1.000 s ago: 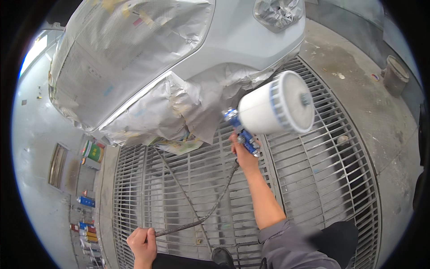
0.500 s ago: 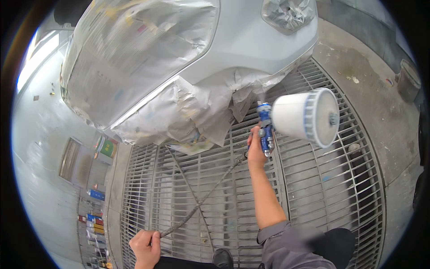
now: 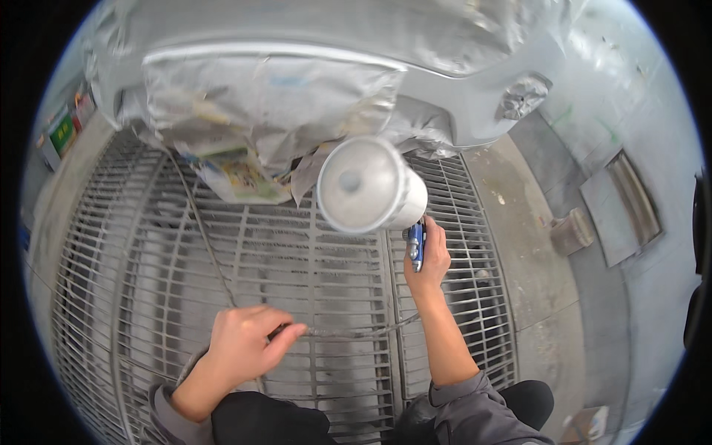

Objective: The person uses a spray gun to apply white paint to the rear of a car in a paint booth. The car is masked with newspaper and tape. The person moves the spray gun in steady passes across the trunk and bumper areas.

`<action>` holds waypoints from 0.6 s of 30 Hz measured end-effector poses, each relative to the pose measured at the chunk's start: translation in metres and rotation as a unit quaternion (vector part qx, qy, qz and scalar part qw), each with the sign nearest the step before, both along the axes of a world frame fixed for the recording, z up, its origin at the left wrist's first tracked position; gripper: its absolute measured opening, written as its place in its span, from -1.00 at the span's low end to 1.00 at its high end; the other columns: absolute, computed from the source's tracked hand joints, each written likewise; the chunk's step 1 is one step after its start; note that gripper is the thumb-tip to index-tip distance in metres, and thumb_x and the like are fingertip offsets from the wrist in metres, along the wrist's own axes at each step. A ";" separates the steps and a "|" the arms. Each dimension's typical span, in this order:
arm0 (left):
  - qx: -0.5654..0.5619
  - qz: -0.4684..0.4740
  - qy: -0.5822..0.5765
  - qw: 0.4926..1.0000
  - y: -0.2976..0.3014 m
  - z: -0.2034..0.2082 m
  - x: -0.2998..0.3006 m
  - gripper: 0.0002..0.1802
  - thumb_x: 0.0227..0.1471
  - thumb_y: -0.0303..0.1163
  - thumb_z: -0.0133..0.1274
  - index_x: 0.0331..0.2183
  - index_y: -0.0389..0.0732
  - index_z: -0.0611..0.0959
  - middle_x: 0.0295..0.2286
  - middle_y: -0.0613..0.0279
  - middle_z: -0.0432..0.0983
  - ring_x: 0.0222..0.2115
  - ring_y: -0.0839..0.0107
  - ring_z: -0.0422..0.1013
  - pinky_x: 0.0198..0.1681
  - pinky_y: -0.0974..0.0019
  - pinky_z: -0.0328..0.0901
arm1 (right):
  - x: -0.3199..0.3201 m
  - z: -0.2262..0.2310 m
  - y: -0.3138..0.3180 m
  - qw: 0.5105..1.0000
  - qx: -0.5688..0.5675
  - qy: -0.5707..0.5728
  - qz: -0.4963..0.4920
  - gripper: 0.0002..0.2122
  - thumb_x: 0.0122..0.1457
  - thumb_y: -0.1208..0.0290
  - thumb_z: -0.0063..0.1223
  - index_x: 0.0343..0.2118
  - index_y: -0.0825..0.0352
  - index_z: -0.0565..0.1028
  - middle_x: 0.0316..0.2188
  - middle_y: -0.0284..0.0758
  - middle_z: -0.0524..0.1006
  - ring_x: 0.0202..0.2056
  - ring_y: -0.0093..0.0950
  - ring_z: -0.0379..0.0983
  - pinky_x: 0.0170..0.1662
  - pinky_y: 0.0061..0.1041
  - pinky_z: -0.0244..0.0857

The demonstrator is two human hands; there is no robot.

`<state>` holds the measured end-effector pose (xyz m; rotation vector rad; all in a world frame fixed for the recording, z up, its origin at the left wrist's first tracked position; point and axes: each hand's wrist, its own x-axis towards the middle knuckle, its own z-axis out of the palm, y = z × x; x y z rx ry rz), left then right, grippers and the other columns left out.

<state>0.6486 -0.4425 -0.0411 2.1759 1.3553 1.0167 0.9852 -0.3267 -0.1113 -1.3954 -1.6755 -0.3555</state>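
Observation:
My right hand (image 3: 428, 261) is closed round the handle of a blue spray gun (image 3: 417, 245). A white paint cup (image 3: 362, 185) sits on the gun, its round lid tilted toward me. In my left hand (image 3: 248, 340) is a grey air hose (image 3: 345, 332), gripped between thumb and curled fingers. The hose runs from there across to my right wrist. Ahead stands a pale grey vehicle bumper (image 3: 475, 93), with silvery, paint-dusted masking paper (image 3: 267, 96) hanging below it. A round opening at its right is stuffed with crumpled foil-like covering (image 3: 523, 98).
Metal floor grating (image 3: 282, 274) lies beneath me, with concrete (image 3: 530, 245) along its right side. A bucket (image 3: 572, 231) stands by the right wall, near a framed wall vent (image 3: 627, 208). Green and other containers (image 3: 62, 133) stand at far left.
My view has turned right along the vehicle. The left hand has risen and come inward with the hose. The gun has turned, so the cup now points left and toward me.

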 end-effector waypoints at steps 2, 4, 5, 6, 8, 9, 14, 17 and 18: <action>-0.036 -0.034 -0.058 0.997 0.006 -0.040 -0.005 -0.76 0.03 -0.22 0.39 -0.51 -0.14 0.74 -0.60 0.25 0.61 -0.65 0.27 0.49 -0.63 0.26 0.29 | 0.002 -0.002 -0.003 0.998 0.018 -0.065 -0.017 -0.51 0.08 0.53 0.20 0.13 0.38 0.47 -0.15 -0.08 0.59 -0.24 -0.05 0.59 -0.27 -0.22 0.49; -0.050 -0.046 -0.098 0.993 0.003 -0.065 -0.019 -0.77 0.02 -0.24 0.40 -0.51 -0.15 0.73 -0.60 0.25 0.61 -0.66 0.27 0.48 -0.63 0.26 0.29 | -0.010 -0.006 0.000 0.996 -0.001 -0.084 -0.016 -0.46 0.00 0.65 0.18 0.14 0.42 0.45 -0.11 -0.03 0.57 -0.15 0.02 0.57 -0.16 -0.18 0.49; -0.047 -0.047 -0.115 0.991 0.002 -0.074 -0.025 -0.77 0.01 -0.25 0.40 -0.52 -0.15 0.73 -0.60 0.25 0.61 -0.66 0.28 0.48 -0.63 0.26 0.28 | -0.015 -0.008 0.004 0.995 0.023 -0.094 -0.010 -0.49 0.05 0.61 0.17 0.13 0.41 0.46 -0.11 -0.04 0.57 -0.17 -0.01 0.58 -0.17 -0.21 0.50; -0.044 -0.049 -0.132 0.989 0.000 -0.082 -0.029 -0.77 0.01 -0.27 0.40 -0.52 -0.16 0.73 -0.60 0.26 0.61 -0.66 0.28 0.47 -0.63 0.27 0.28 | -0.018 -0.009 0.010 0.993 0.048 -0.104 -0.004 -0.53 0.09 0.58 0.17 0.13 0.40 0.47 -0.12 -0.05 0.58 -0.19 -0.03 0.59 -0.19 -0.23 0.51; -0.060 -0.053 -0.157 0.984 0.003 -0.089 -0.040 -0.79 -0.01 -0.31 0.41 -0.53 -0.17 0.72 -0.61 0.26 0.61 -0.67 0.29 0.47 -0.63 0.28 0.27 | -0.024 -0.010 0.015 0.992 0.073 -0.101 -0.010 -0.56 0.13 0.56 0.17 0.12 0.40 0.48 -0.11 -0.04 0.58 -0.18 -0.04 0.61 -0.16 -0.24 0.53; -0.068 -0.056 -0.169 0.982 0.003 -0.093 -0.042 -0.80 -0.01 -0.33 0.41 -0.53 -0.17 0.72 -0.61 0.26 0.61 -0.67 0.30 0.46 -0.63 0.29 0.26 | -0.024 -0.009 0.015 0.991 0.081 -0.105 -0.004 -0.56 0.12 0.56 0.17 0.12 0.39 0.48 -0.10 -0.03 0.58 -0.16 -0.03 0.61 -0.14 -0.24 0.52; -0.079 -0.069 -0.190 0.976 0.012 -0.104 -0.057 -0.83 -0.03 -0.38 0.41 -0.52 -0.19 0.73 -0.60 0.23 0.61 -0.66 0.32 0.47 -0.62 0.31 0.27 | -0.019 -0.016 0.022 0.993 0.050 -0.077 -0.072 -0.56 0.11 0.61 0.14 0.11 0.40 0.46 -0.19 -0.06 0.56 -0.21 -0.01 0.57 -0.17 -0.18 0.50; -0.090 -0.078 -0.199 0.973 0.015 -0.108 -0.062 -0.84 -0.03 -0.41 0.41 -0.51 -0.21 0.73 -0.60 0.20 0.62 -0.66 0.32 0.49 -0.61 0.33 0.29 | -0.011 -0.034 0.017 0.989 0.054 -0.066 -0.119 -0.58 0.12 0.64 0.11 0.10 0.39 0.45 -0.22 -0.08 0.55 -0.24 -0.01 0.55 -0.21 -0.16 0.48; -0.096 -0.079 -0.200 0.972 0.015 -0.110 -0.063 -0.84 -0.04 -0.42 0.41 -0.51 -0.22 0.73 -0.60 0.18 0.62 -0.65 0.32 0.49 -0.60 0.33 0.29 | -0.008 -0.038 0.015 0.988 0.048 -0.064 -0.133 -0.58 0.12 0.65 0.11 0.09 0.38 0.45 -0.21 -0.09 0.55 -0.23 -0.01 0.56 -0.23 -0.17 0.48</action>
